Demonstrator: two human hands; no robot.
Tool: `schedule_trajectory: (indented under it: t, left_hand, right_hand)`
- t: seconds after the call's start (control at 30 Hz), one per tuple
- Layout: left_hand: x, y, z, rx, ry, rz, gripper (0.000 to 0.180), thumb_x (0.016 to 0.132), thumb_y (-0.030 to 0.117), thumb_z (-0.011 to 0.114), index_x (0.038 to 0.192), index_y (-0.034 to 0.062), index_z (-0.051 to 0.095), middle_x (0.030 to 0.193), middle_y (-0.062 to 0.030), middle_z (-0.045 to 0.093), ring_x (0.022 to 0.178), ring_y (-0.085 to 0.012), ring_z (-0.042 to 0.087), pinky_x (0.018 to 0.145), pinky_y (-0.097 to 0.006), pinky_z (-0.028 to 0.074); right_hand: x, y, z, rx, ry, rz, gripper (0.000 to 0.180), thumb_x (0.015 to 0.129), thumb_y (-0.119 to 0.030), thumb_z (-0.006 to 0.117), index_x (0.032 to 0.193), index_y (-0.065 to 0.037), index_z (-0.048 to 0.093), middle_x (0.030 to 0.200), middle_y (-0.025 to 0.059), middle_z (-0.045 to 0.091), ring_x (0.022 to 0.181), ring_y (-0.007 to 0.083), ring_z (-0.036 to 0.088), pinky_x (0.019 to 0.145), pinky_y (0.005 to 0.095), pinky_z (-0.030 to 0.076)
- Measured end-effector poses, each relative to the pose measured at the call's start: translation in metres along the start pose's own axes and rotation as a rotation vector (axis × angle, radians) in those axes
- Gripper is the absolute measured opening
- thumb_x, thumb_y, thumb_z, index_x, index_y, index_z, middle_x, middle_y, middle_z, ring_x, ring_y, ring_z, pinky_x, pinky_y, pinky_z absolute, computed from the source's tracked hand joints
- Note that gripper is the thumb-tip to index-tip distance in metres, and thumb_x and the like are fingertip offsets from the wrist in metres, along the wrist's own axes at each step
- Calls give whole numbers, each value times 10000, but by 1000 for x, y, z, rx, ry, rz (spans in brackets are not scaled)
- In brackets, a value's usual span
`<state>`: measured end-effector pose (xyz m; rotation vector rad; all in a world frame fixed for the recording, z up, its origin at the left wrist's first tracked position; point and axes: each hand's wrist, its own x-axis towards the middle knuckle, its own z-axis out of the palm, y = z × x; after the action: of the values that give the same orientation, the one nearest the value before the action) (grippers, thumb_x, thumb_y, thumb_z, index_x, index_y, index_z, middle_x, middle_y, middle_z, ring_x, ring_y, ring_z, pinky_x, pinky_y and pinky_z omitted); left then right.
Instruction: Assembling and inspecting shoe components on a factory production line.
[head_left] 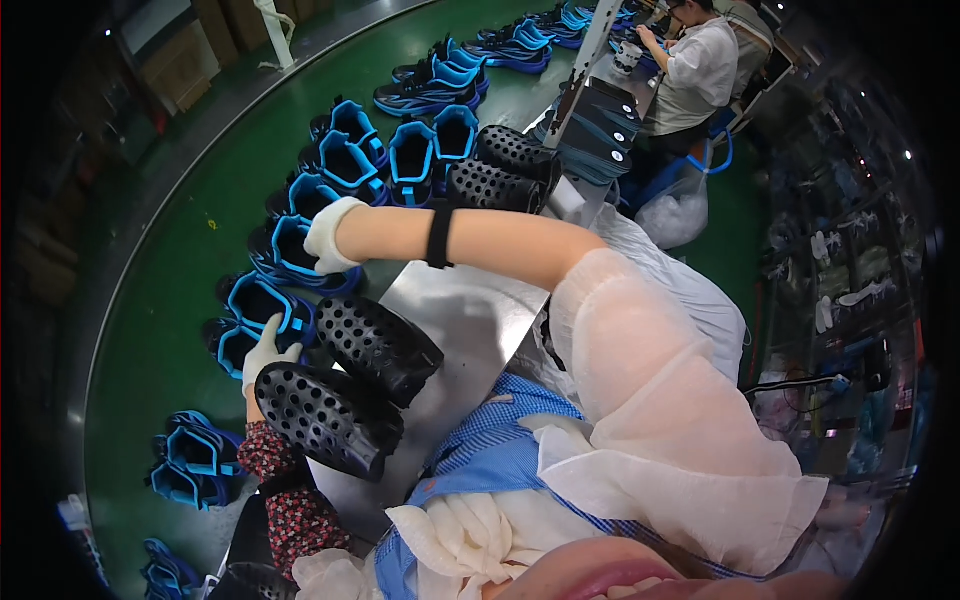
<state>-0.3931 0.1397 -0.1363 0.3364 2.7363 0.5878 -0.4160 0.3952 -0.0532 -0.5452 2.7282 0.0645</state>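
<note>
Black high-collared shoes with bright blue rims stand in a curved line on the green surface. My right hand (332, 237), in a white glove, reaches across to the left, its fingers curled over the collar of one shoe (290, 242). Closer to me, my white-gloved left hand (266, 358) is at the heel side of another shoe pair (245, 305). Its forefinger and thumb are spread apart at the rim; its other fingers are partly hidden. Beside it, two black perforated shoe-shaped forms (325, 415) point up over a metal sheet (450, 300).
Another black perforated pair (500, 170) stands farther off, near a pale metal post (590, 70). Dark flat shoe parts (600, 130) are stacked behind it. At the far right a person (700, 70) in white works. A shelf rack (840, 250) stands right.
</note>
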Motion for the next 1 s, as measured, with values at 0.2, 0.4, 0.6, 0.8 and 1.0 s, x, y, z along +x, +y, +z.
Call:
schedule_trajectory:
  t: [0.2, 0.4, 0.6, 0.8, 1.0]
  left_hand:
    - [-18, -7, 5, 25, 274, 24, 650, 791, 189, 711, 1356, 90, 404, 689, -146, 611, 690, -338, 631, 668, -419, 497]
    - [-34, -18, 12, 116, 349, -39, 537, 804, 183, 685, 1292, 94, 479, 696, -149, 604, 700, -333, 627, 676, -423, 498]
    - [-34, -13, 33, 119, 417, 26, 499, 809, 183, 674, 1268, 96, 499, 732, -156, 612, 726, -331, 629, 687, -423, 498]
    - [-52, -33, 49, 126, 474, 50, 461, 814, 184, 663, 1244, 99, 519, 769, -163, 620, 752, -329, 630, 698, -424, 499]
    - [-65, -63, 39, 153, 554, 92, 425, 819, 184, 652, 1220, 101, 539, 805, -171, 628, 777, -327, 632, 709, -424, 499]
  right_hand:
    - [-138, 5, 26, 258, 728, -83, 262, 858, -342, 583, 941, -113, 680, 857, 104, 660, 859, 281, 639, 747, 400, 521]
    - [-202, -2, 134, 536, 605, 83, 275, 890, -308, 489, 854, -98, 663, 815, 138, 657, 775, 330, 631, 721, 433, 500]
    - [-210, -9, 238, 634, 348, 220, 292, 896, -328, 482, 859, -100, 662, 856, 142, 664, 810, 356, 625, 742, 446, 494]
    - [-193, -7, 247, 677, 378, 241, 273, 899, -306, 474, 855, -97, 644, 823, 146, 653, 800, 355, 621, 717, 453, 485]
    - [-183, -11, 253, 653, 505, 271, 262, 881, -282, 499, 755, -86, 620, 746, 146, 631, 713, 356, 616, 647, 457, 486]
